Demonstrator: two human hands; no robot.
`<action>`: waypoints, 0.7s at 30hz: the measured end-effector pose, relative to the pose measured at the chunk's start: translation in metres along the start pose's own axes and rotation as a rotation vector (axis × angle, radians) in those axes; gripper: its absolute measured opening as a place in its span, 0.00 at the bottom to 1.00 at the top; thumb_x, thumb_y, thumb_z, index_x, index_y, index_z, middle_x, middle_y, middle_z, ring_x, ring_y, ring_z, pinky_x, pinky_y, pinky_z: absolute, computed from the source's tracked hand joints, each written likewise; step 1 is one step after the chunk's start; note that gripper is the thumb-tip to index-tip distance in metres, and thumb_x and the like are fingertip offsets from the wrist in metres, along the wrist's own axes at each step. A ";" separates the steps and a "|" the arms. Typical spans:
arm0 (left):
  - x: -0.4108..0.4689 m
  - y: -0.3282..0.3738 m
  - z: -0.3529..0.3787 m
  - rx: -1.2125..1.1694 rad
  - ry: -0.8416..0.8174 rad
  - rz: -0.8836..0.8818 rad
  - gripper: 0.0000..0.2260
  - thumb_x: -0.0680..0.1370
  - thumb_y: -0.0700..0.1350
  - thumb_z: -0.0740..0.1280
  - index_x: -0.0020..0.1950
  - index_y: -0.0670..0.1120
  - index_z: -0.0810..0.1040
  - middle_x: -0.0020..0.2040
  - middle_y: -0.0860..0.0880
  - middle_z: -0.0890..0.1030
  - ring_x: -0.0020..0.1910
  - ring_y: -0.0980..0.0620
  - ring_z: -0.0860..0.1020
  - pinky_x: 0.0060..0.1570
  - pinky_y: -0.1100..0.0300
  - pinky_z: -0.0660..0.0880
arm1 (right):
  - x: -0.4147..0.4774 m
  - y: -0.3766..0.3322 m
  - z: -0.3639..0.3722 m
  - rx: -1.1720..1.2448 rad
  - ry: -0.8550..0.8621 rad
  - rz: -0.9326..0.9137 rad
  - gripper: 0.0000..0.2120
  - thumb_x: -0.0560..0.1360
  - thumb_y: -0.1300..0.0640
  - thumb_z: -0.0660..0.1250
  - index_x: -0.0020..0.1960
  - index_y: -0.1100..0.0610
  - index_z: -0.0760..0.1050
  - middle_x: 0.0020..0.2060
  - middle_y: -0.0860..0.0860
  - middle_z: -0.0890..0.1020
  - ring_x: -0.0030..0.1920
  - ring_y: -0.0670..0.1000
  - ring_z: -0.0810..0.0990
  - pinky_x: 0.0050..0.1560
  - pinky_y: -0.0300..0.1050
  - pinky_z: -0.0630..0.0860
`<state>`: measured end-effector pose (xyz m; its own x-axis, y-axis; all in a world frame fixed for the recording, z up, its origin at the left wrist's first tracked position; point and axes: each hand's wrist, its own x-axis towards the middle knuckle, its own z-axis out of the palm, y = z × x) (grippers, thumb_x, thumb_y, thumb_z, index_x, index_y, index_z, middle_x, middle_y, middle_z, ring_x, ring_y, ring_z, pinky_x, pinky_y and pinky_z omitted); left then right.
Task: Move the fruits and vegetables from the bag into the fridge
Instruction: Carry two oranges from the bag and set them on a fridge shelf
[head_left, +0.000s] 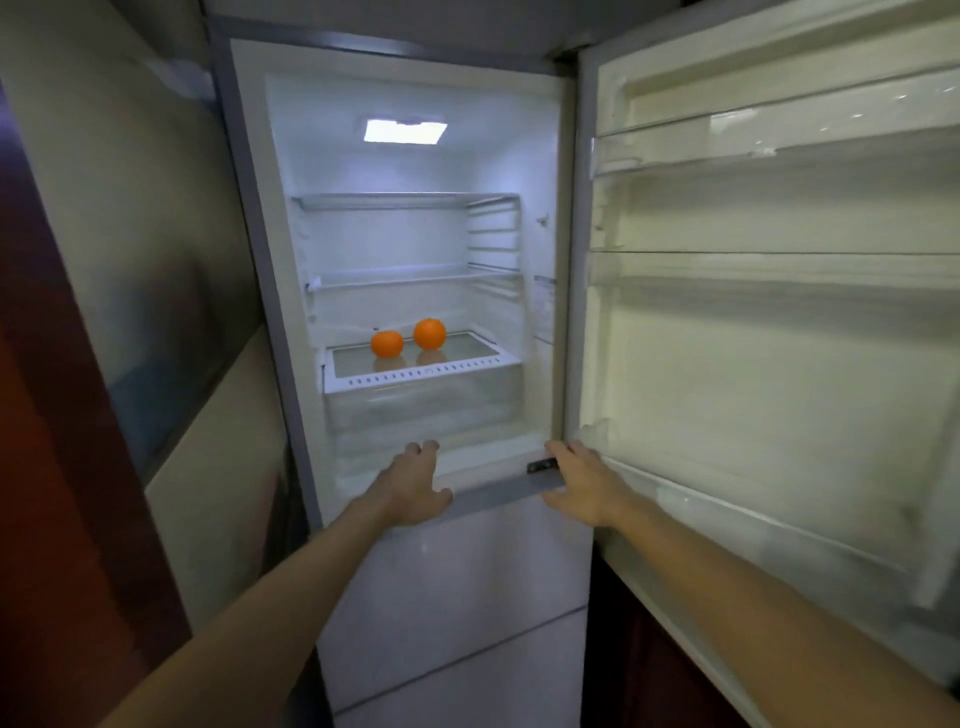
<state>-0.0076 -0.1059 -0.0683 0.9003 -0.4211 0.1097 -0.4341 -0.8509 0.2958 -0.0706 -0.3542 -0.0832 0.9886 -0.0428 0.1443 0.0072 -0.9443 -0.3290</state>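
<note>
Two oranges (387, 344) are logged on the lowest glass shelf (467, 347) of the open fridge (249, 208), bag not in view, remainder unknown, left hand (415, 486) and right hand (584, 483) held empty, fingers loosely extended.

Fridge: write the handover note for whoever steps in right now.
Left hand: open, empty, at the fridge front below the drawer.
Right hand: open, empty, by the lower hinge corner of the open door.
Done: left orange and right orange sit apart on the glass shelf above the drawer.
Left: bag not in view; fetch any remaining produce, then shut the door.
</note>
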 end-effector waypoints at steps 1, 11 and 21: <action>0.000 0.008 0.003 -0.004 -0.003 0.018 0.35 0.73 0.53 0.67 0.74 0.42 0.57 0.68 0.39 0.67 0.65 0.40 0.69 0.64 0.47 0.70 | -0.009 0.006 -0.004 -0.003 0.001 0.024 0.29 0.74 0.49 0.65 0.71 0.54 0.59 0.62 0.57 0.67 0.63 0.60 0.68 0.60 0.56 0.72; 0.005 0.128 0.041 -0.118 -0.049 0.184 0.32 0.75 0.49 0.67 0.74 0.42 0.58 0.70 0.41 0.66 0.68 0.41 0.68 0.64 0.53 0.68 | -0.108 0.076 -0.065 -0.049 0.066 0.213 0.33 0.76 0.47 0.64 0.75 0.53 0.54 0.67 0.57 0.65 0.66 0.59 0.67 0.64 0.56 0.69; -0.029 0.279 0.094 -0.272 -0.084 0.456 0.30 0.75 0.48 0.68 0.73 0.42 0.61 0.66 0.39 0.69 0.65 0.42 0.71 0.65 0.52 0.69 | -0.244 0.152 -0.107 -0.072 0.101 0.379 0.33 0.77 0.47 0.64 0.76 0.53 0.53 0.69 0.57 0.65 0.68 0.58 0.66 0.65 0.55 0.69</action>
<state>-0.1576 -0.3609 -0.0776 0.6120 -0.7619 0.2118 -0.7468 -0.4687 0.4718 -0.3272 -0.5219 -0.0685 0.8996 -0.4207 0.1173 -0.3692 -0.8760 -0.3103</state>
